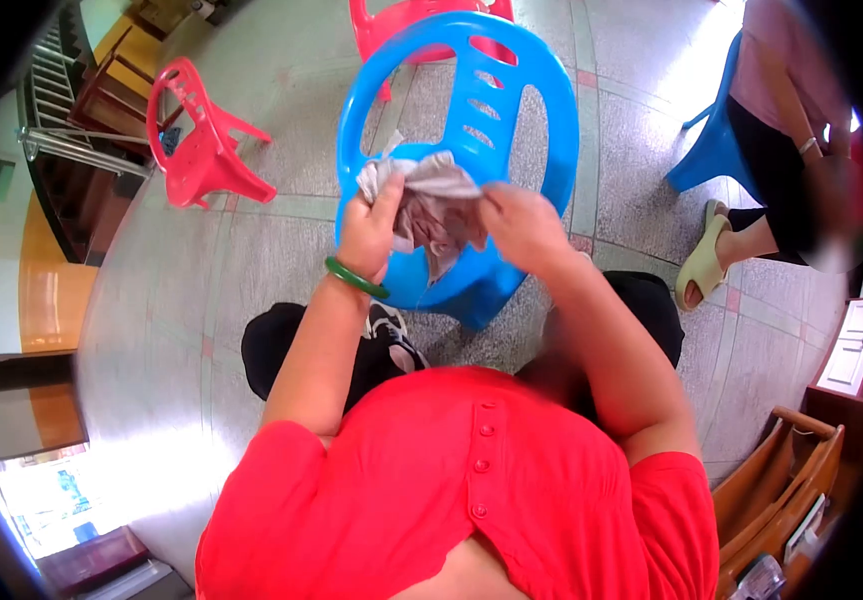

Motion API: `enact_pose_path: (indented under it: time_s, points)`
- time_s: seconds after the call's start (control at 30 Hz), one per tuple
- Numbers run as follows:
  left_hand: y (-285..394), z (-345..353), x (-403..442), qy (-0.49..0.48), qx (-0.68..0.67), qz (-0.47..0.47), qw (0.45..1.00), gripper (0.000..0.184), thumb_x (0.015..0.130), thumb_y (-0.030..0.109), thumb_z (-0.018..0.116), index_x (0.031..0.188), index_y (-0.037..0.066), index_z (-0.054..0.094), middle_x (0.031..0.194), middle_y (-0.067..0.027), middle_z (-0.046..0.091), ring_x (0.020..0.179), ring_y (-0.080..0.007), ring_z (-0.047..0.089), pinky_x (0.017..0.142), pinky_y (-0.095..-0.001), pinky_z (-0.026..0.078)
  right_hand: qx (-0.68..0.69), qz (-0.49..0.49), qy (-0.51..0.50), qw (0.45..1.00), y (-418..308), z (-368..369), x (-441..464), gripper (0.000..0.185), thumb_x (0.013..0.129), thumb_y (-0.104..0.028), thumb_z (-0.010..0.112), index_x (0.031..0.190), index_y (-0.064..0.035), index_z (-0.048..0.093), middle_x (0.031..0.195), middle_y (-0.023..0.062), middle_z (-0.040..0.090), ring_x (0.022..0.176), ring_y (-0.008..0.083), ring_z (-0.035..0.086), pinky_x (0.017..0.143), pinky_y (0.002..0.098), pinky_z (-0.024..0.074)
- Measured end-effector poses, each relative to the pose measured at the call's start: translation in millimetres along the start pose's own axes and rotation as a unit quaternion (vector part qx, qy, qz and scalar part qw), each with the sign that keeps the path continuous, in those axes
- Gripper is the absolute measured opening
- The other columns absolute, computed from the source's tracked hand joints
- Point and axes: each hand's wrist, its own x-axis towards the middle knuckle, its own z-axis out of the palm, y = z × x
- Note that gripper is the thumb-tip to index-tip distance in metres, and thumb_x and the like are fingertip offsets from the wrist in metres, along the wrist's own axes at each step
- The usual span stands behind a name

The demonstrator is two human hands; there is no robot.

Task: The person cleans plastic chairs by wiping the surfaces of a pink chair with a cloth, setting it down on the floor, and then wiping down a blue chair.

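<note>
A crumpled, pale grey-pink cloth (436,205) is held up between my two hands, over the seat of a blue plastic chair (559,130). My left hand (369,228), with a green bangle at the wrist, is closed on the cloth's left side, thumb on top. At the upper right edge, my right hand (523,225) pinches the fabric between thumb and fingers. Folds of the cloth hang down between the hands. The chair's slotted backrest rises beyond them, and the cloth hides much of the seat.
Red plastic chairs stand at the left (196,150) and behind the blue one. On the right, a person (786,110) in yellow-green slippers sits on another blue chair (708,150). A wooden rack (786,480) is at the lower right. Metal railings (81,145) stand at upper left.
</note>
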Motion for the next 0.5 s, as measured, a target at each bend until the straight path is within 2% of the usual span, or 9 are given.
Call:
enact_pose_path:
  time_s: [0.03, 0.07, 0.13, 0.17, 0.2, 0.3, 0.4, 0.47, 0.5]
  points:
    - [4.8, 1.2, 2.0, 0.011, -0.015, 0.033, 0.999, 0.027, 0.095, 0.018, 0.059, 0.115, 0.0, 0.059, 0.109, -0.0063, 0.064, 0.097, -0.0127, 0.061, 0.084, -0.0279, 0.049, 0.042, 0.036, -0.002, 0.998, 2.6, -3.5, 3.8, 0.025, 0.09, -0.024, 0.052, 0.084, -0.0014, 0.06, 0.082, 0.0153, 0.066, 0.078, 0.0325, 0.064, 0.069, 0.0444, 0.0468]
    - [9.2, 1.5, 4.5, 0.021, -0.031, 0.067, 0.997, 0.027, 0.095, 0.018, 0.06, 0.115, 0.0, 0.06, 0.107, -0.0053, 0.064, 0.095, -0.0115, 0.06, 0.083, -0.0265, 0.048, 0.042, 0.034, -0.005, 0.999, 8.0, -1.0, 9.1, 0.025, 0.09, -0.024, 0.052, 0.084, -0.0014, 0.06, 0.082, 0.0153, 0.066, 0.078, 0.0325, 0.064, 0.069, 0.0444, 0.0468]
    - [16.6, -10.0, 8.8, 0.022, -0.026, 0.073, 0.997, 0.026, 0.093, 0.015, 0.061, 0.114, -0.001, 0.059, 0.104, -0.0066, 0.065, 0.092, -0.0127, 0.062, 0.082, -0.0274, 0.05, 0.389, 0.141, 0.088, 0.906, 17.1, 1.9, 16.9, 0.025, 0.093, -0.025, 0.053, 0.092, -0.0005, 0.062, 0.084, 0.0059, 0.065, 0.08, 0.018, 0.062, 0.069, 0.034, 0.0462]
    - [17.6, -17.0, 11.9, 0.025, -0.046, 0.057, 0.997, 0.026, 0.093, 0.014, 0.061, 0.114, -0.002, 0.059, 0.103, -0.0077, 0.065, 0.091, -0.0136, 0.062, 0.081, -0.0282, 0.051, 0.451, 0.141, 0.078, 0.878, 22.1, -4.5, 18.0, 0.027, 0.096, -0.024, 0.052, 0.1, 0.0001, 0.062, 0.091, 0.0012, 0.062, 0.085, 0.0092, 0.056, 0.072, 0.0258, 0.0451]
    - [17.7, -22.9, 14.3, 0.028, -0.065, 0.04, 0.997, 0.026, 0.093, 0.014, 0.062, 0.114, -0.002, 0.059, 0.102, -0.0088, 0.066, 0.089, -0.0145, 0.063, 0.079, -0.029, 0.052, 0.449, 0.141, 0.079, 0.879, 18.9, -12.9, 18.3, 0.027, 0.096, -0.024, 0.052, 0.1, 0.0001, 0.062, 0.091, 0.0012, 0.062, 0.085, 0.0092, 0.056, 0.072, 0.0258, 0.0451]
    - [14.1, -33.3, 11.5, 0.011, -0.086, 0.005, 0.996, 0.026, 0.094, 0.015, 0.061, 0.113, -0.003, 0.058, 0.101, -0.0109, 0.066, 0.088, -0.0163, 0.065, 0.076, -0.0313, 0.054, 0.615, 0.15, 0.102, 0.767, 14.1, -24.5, 21.8, 0.023, 0.099, -0.023, 0.048, 0.107, -0.0046, 0.06, 0.099, 0.0039, 0.062, 0.089, 0.0113, 0.058, 0.079, 0.0272, 0.0472]
    - [4.4, -40.8, 7.5, 0.003, -0.093, -0.024, 0.995, 0.028, 0.097, 0.019, 0.057, 0.113, -0.003, 0.058, 0.103, -0.0124, 0.066, 0.091, -0.0177, 0.065, 0.078, -0.032, 0.054, 0.668, 0.156, 0.085, 0.722, 7.8, -34.6, 21.1, 0.027, 0.1, -0.025, 0.045, 0.107, -0.004, 0.059, 0.096, 0.0062, 0.063, 0.087, 0.0144, 0.059, 0.078, 0.0302, 0.0499]
    - [-4.7, -45.8, 8.6, -0.033, -0.12, -0.051, 0.991, 0.04, 0.101, 0.028, 0.046, 0.125, -0.004, 0.052, 0.121, -0.0158, 0.061, 0.11, -0.0244, 0.06, 0.095, -0.0389, 0.047, 0.695, 0.162, 0.058, 0.698, 5.2, -37.9, 16.6, 0.028, 0.1, -0.027, 0.045, 0.108, -0.004, 0.059, 0.098, 0.0074, 0.064, 0.089, 0.0164, 0.061, 0.08, 0.032, 0.0502]
    - [-6.8, -44.4, 7.1, -0.033, -0.124, -0.052, 0.99, 0.04, 0.101, 0.028, 0.046, 0.125, -0.004, 0.052, 0.121, -0.0158, 0.061, 0.11, -0.0244, 0.06, 0.095, -0.0389, 0.047, 0.723, 0.163, 0.03, 0.671, 3.2, -38.3, 15.6, 0.029, 0.1, -0.028, 0.045, 0.109, -0.004, 0.059, 0.101, 0.0087, 0.064, 0.091, 0.0184, 0.062, 0.082, 0.0338, 0.0505]
